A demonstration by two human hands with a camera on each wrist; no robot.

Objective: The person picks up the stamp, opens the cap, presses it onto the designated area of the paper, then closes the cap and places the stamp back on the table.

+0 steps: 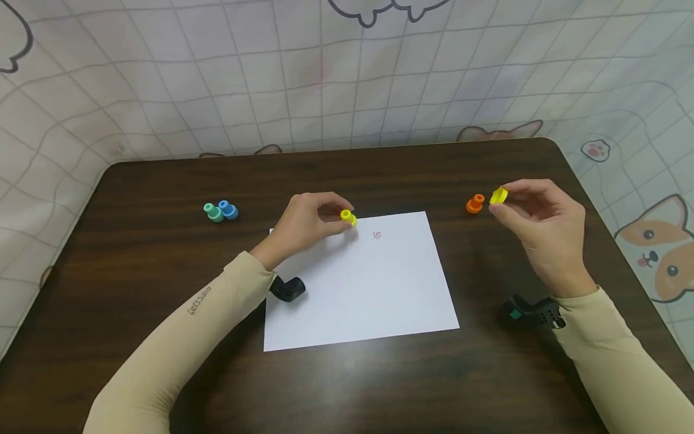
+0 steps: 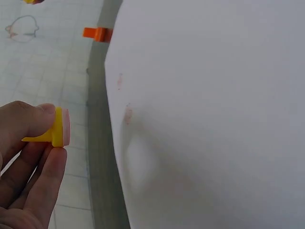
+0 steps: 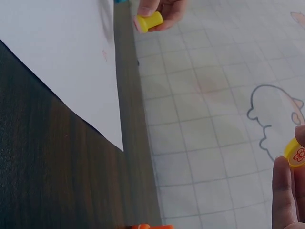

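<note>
My left hand point(image 1: 306, 222) pinches a yellow toy stamp point(image 1: 348, 217) between thumb and fingers, over the far edge of a white sheet of paper point(image 1: 374, 289). The left wrist view shows the stamp's pale pink face point(image 2: 66, 127) uncovered, apart from the paper. Small red printed marks point(image 1: 376, 235) lie near the sheet's far edge. Over to the right, my right hand point(image 1: 550, 232) pinches a yellow cap point(image 1: 499, 196) by its edge. A red flower design point(image 3: 299, 154) shows on the cap in the right wrist view. Just left of the cap stands an orange stamp point(image 1: 475, 204).
A green stamp point(image 1: 213, 212) and a blue stamp point(image 1: 229, 210) stand side by side at the back left of the dark wooden table point(image 1: 162, 253). A grid-patterned cloth point(image 1: 303, 90) with cartoon animals hangs behind and beside the table.
</note>
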